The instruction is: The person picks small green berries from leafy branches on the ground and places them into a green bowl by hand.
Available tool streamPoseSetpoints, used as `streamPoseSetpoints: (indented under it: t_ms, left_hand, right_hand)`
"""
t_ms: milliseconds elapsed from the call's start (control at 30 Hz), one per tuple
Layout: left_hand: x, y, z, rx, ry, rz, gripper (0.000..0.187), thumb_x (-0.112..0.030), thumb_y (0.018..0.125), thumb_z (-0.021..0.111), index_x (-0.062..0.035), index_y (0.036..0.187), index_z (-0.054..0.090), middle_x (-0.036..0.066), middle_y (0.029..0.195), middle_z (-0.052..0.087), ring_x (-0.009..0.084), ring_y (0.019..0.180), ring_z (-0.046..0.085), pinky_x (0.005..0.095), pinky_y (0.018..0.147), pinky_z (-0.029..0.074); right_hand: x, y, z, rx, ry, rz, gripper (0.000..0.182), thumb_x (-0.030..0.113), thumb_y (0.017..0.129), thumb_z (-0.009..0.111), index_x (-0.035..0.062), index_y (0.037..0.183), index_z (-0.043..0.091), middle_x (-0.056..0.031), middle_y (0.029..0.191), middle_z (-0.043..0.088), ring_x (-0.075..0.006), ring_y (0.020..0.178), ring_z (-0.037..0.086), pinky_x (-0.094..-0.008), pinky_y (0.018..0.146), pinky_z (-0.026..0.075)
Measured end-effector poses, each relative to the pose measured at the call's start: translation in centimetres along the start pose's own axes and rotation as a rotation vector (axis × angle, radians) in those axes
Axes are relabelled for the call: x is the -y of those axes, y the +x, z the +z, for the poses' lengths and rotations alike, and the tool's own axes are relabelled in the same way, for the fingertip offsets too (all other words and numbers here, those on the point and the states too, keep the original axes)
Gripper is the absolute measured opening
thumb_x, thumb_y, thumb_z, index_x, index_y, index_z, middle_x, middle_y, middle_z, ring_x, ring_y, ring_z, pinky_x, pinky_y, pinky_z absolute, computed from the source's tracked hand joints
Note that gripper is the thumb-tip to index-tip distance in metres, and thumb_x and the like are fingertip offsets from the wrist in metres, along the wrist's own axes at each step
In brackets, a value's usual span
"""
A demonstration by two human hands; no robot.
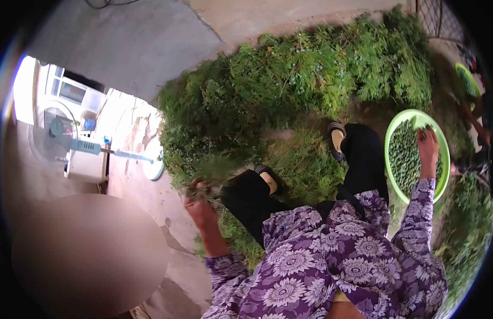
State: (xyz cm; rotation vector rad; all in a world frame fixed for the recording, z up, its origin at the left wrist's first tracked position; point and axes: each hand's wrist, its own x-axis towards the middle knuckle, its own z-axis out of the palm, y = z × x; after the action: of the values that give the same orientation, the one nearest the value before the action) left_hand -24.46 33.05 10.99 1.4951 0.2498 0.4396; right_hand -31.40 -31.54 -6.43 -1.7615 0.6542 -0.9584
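Small green berries [403,159] lie in the lime-green basin [445,170]; above them, the grip of the right hand [428,148] is bunched, though whether it pinches any I cannot tell. Well left of the basin, the left hand [201,208] pinches a blurred sprig [218,167]; leafy branches [310,64] lie heaped left of the basin

A pale blue standing fan [55,133] shows at the left, its round base [154,169] on the concrete floor [137,183]. Beside it is a white, box-like piece of furniture [87,165], with a small blue object [89,124] near it. A window [72,91] lies beyond. Grey concrete [129,48] fills the upper left, with a dark cable [105,5] at the edge; wire mesh [442,18] shows at upper right.
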Motion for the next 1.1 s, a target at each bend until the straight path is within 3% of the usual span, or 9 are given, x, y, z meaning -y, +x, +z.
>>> streamPoseSetpoints:
  t_ms: [33,100,233,433,500,533,700,967,1100]
  left_hand:
    - [1.3,1.0,-2.5,-0.051,0.1,0.054,0.017,-0.011,0.083,0.059,-0.003,0.098,0.06,0.003,0.078,0.059,0.0095,0.064,0.053,0.0243,0.052,0.045]
    - [1.7,1.1,-6.1,-0.14,0.332,-0.04,0.017,-0.011,0.083,0.057,-0.0024,0.097,0.061,-0.001,0.073,0.059,0.0078,0.061,0.052,0.0233,0.051,0.044]
    - [7.0,-0.7,-13.9,0.001,1.425,-0.135,0.029,-0.011,0.076,0.055,-0.006,0.105,0.059,0.013,0.081,0.065,0.0263,0.066,0.061,0.0333,0.058,0.048]
    - [7.6,-3.7,-13.7,0.358,1.615,-0.488,0.043,-0.02,0.07,0.06,-0.0095,0.111,0.056,0.018,0.1,0.06,0.0319,0.094,0.057,0.0401,0.08,0.046]
    - [7.6,-2.1,-11.8,0.32,1.535,-0.273,0.04,-0.022,0.072,0.062,-0.0083,0.109,0.057,0.018,0.098,0.06,0.0335,0.091,0.057,0.0409,0.077,0.045]
    - [7.9,-1.0,-10.9,0.3,1.481,-0.128,0.037,-0.023,0.073,0.062,-0.0075,0.106,0.058,0.017,0.096,0.06,0.0341,0.089,0.056,0.0414,0.076,0.045]
    - [5.4,3.7,1.0,0.418,1.142,0.294,0.024,-0.018,0.07,0.065,-0.005,0.089,0.057,0.016,0.083,0.057,0.0338,0.08,0.056,0.0411,0.07,0.046]
    - [10.2,5.6,15.2,1.184,1.057,0.49,0.011,-0.012,0.071,0.057,-0.0042,0.078,0.059,0.015,0.078,0.059,0.0307,0.076,0.06,0.0397,0.064,0.049]
    - [14.4,6.2,18.7,1.29,0.945,0.578,0.008,-0.012,0.07,0.056,-0.0064,0.073,0.06,0.013,0.071,0.06,0.0283,0.069,0.061,0.0379,0.058,0.049]
  right_hand:
    - [-3.7,0.7,-2.7,0.033,-0.671,-0.417,0.035,0.003,0.08,0.056,0.0042,0.114,0.05,-0.0101,0.103,0.055,-0.0149,0.07,0.054,-0.0268,0.059,0.047]
    - [-7.5,1.7,-7.2,0.255,0.051,0.203,0.054,0.001,0.075,0.061,0.0077,0.125,0.04,-0.0128,0.109,0.051,-0.0191,0.072,0.055,-0.0306,0.059,0.05]
    - [-7.9,1.4,-9.9,0.382,-1.001,-0.279,0.084,0.004,0.053,0.074,0.008,0.128,0.036,-0.0168,0.106,0.051,-0.0264,0.073,0.055,-0.0363,0.067,0.047]
    - [-3.8,-0.1,-3.8,0.524,-1.008,0.095,0.056,0.016,0.07,0.066,0.0051,0.121,0.044,-0.0151,0.1,0.054,-0.0265,0.072,0.054,-0.0358,0.063,0.046]
    - [-5.6,0.7,-1.1,0.11,0.439,0.861,0.017,0.019,0.081,0.06,0.006,0.081,0.048,-0.006,0.077,0.051,-0.0161,0.059,0.049,-0.029,0.051,0.041]
    - [-4.2,0.9,0.3,0.137,0.403,0.894,0.017,0.02,0.083,0.058,0.0058,0.083,0.05,-0.0055,0.075,0.052,-0.016,0.061,0.05,-0.0273,0.051,0.041]
    - [-0.7,1.9,7.6,0.616,0.387,0.676,0.017,0.018,0.082,0.059,0.0049,0.09,0.053,-0.0039,0.077,0.055,-0.0158,0.067,0.055,-0.0268,0.052,0.044]
    - [11.0,-5.3,26.1,0.995,-0.424,0.394,0.033,0.019,0.079,0.057,-0.0002,0.106,0.055,-0.0064,0.08,0.061,-0.0139,0.067,0.059,-0.0235,0.058,0.048]
    - [7.4,-10.3,32.8,1.364,-0.621,-0.262,0.032,0.023,0.068,0.062,0.0025,0.094,0.061,-0.0165,0.078,0.06,-0.0268,0.066,0.058,-0.0347,0.064,0.047]
